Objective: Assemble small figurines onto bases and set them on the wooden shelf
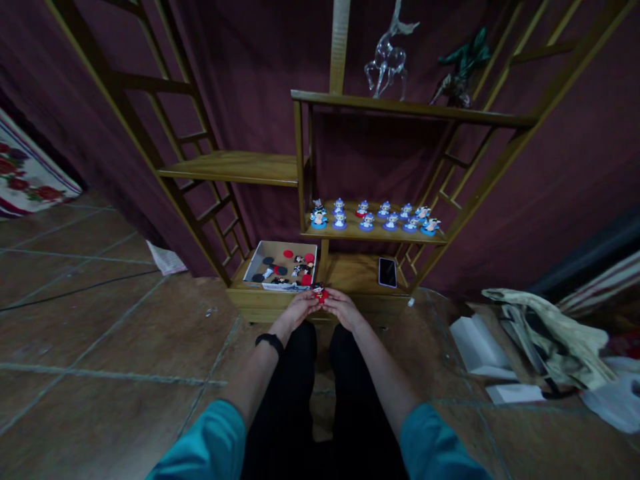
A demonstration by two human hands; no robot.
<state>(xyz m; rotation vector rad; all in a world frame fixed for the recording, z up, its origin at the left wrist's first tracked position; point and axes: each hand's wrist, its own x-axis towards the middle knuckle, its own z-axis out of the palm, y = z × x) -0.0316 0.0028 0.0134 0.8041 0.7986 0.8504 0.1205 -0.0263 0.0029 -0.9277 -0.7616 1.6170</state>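
Between my two hands is a small red figurine [320, 293] with a dark head, held upright in front of the low shelf. My left hand [303, 307] grips it from the left with closed fingers. From the right, my right hand [343, 309] pinches the same figurine. Just beyond my left hand stands an open cardboard box [251, 265] with loose figurines and round red and black discs in it. On the shelf above, several small figurines [367, 221] stand in two rows, mostly on blue or purple bases, one on red.
A phone [387, 272] lies on the low shelf [350, 275] to the right. Higher up stand a clear deer ornament [387, 59] and a dark green statue [463, 67]. White boxes [480, 347] and a cream cloth bag [555, 333] lie on the floor at right.
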